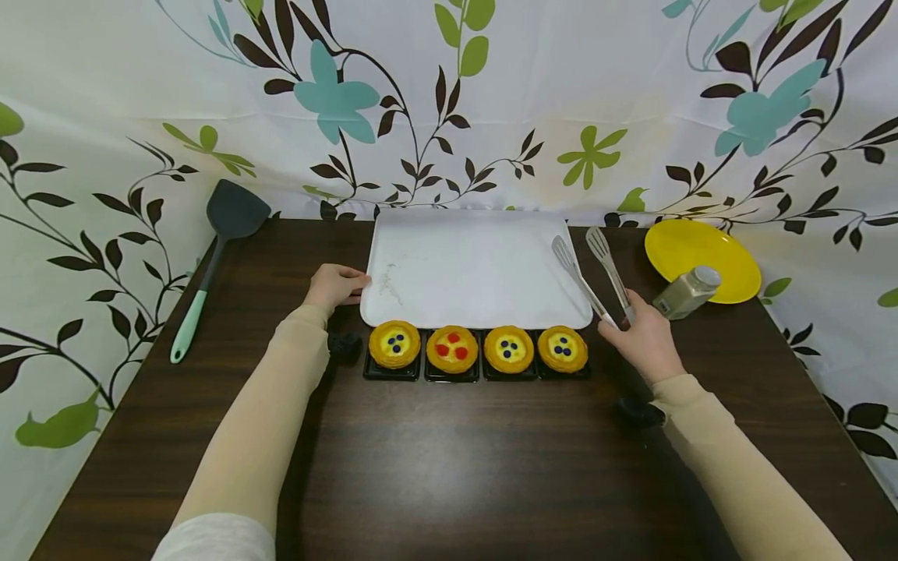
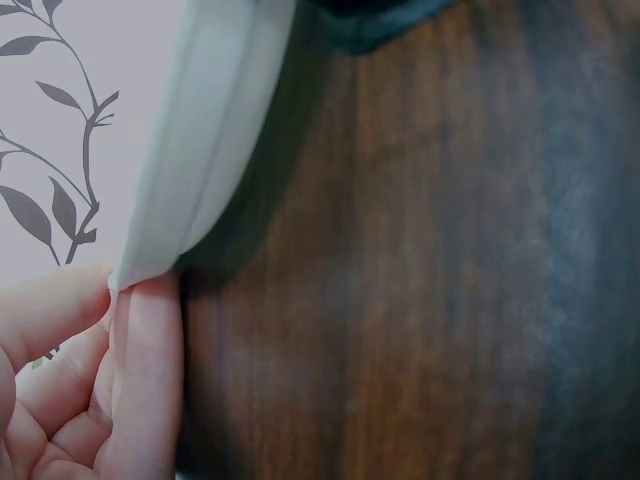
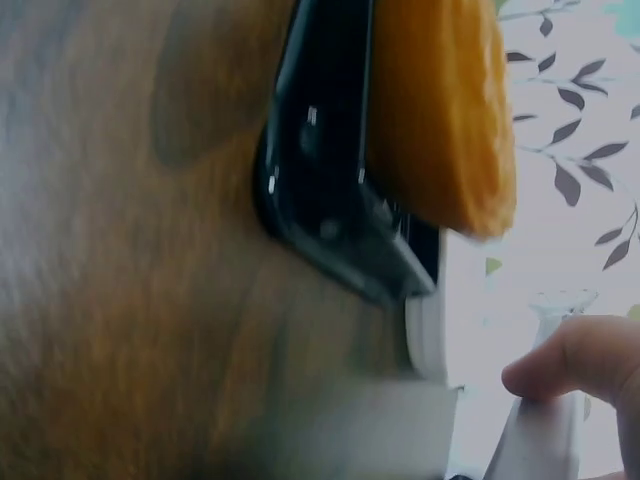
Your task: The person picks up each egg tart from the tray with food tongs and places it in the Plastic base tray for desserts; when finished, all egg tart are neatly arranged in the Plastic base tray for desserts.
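Observation:
My left hand point(image 1: 333, 287) pinches the left rim of a white rectangular tray point(image 1: 477, 265); in the left wrist view the thumb and fingers close on the tray's corner point(image 2: 205, 150). Metal tongs point(image 1: 612, 271) are held by their handle end in my right hand point(image 1: 647, 335), the slotted tips pointing away and spread apart. One tip overlaps the tray's right rim. Along the tray's near edge stand several tarts in black plastic holders: one strawberry tart point(image 1: 452, 350) with red pieces, and blueberry tarts point(image 1: 508, 349) with dark blue dots. One tart point(image 3: 440, 120) shows up close in the right wrist view.
On the right a yellow plate point(image 1: 701, 257) lies behind a shaker jar point(image 1: 686, 294) with a grey lid. A spatula point(image 1: 203, 288) with a mint handle leans at the far left. Patterned fabric point(image 1: 449, 101) hangs behind the dark wooden table point(image 1: 449, 467).

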{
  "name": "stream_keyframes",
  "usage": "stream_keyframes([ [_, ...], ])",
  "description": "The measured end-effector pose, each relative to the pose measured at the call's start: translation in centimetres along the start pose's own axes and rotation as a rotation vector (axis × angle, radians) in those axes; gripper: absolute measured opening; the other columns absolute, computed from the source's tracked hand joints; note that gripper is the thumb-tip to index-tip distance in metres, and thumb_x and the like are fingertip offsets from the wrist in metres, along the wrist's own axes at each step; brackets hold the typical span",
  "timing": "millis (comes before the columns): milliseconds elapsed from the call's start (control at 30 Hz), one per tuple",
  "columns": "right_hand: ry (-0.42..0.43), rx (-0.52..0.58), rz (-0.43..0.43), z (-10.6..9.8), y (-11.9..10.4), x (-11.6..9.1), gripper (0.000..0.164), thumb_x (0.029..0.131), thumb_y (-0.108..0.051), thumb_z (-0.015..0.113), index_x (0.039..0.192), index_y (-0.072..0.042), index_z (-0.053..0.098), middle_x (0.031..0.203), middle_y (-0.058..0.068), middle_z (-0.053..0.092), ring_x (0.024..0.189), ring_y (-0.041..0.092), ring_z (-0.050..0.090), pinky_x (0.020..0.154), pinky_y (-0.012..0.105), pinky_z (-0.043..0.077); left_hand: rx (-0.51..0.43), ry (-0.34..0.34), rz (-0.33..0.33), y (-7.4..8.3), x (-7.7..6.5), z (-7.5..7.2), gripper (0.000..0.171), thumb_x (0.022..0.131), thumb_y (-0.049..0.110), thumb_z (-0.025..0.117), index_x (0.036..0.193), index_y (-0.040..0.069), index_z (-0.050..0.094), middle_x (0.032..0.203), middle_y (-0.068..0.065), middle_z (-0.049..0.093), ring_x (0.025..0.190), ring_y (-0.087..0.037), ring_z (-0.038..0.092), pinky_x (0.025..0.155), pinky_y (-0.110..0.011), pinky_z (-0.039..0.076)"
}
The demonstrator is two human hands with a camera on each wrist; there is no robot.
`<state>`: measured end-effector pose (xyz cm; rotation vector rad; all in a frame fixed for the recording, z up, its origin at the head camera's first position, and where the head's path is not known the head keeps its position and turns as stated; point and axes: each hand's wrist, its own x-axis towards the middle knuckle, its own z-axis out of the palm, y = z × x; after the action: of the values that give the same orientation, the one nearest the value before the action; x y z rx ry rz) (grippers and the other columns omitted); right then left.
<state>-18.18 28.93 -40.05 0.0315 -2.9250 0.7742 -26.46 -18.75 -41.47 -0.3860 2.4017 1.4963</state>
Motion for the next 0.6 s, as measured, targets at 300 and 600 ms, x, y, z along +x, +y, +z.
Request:
stream_keyframes([
  [300, -0.016, 0.014, 0.072, 0.1, 1.2, 0.8, 0.068, 0.090, -0.029, 0.056, 0.136, 0.016, 0.032, 0.088, 0.027, 0.056, 0.078, 0.038, 0.054, 0.071, 0.052, 0.048, 0.006, -0.003, 0.004, -0.2, 0.3, 0.1, 0.039, 0.094, 0.019, 0.059, 0.124, -0.006, 0.057, 0.122, -0.023, 0.055, 0.106, -0.029, 0.060, 0.079, -0.026, 0.057],
  [600, -0.105, 0.023, 0.173, 0.4, 1.1, 1.9, 0.076, 0.093, -0.033, 0.052, 0.139, 0.019, 0.022, 0.122, 0.042, 0.045, 0.105, 0.051, 0.050, 0.093, 0.062, 0.042, -0.001, 0.000, 0.009, -0.2, 0.3, 0.0, 0.037, 0.094, 0.018, 0.060, 0.123, -0.006, 0.058, 0.121, -0.023, 0.056, 0.106, -0.029, 0.060, 0.080, -0.028, 0.057],
])
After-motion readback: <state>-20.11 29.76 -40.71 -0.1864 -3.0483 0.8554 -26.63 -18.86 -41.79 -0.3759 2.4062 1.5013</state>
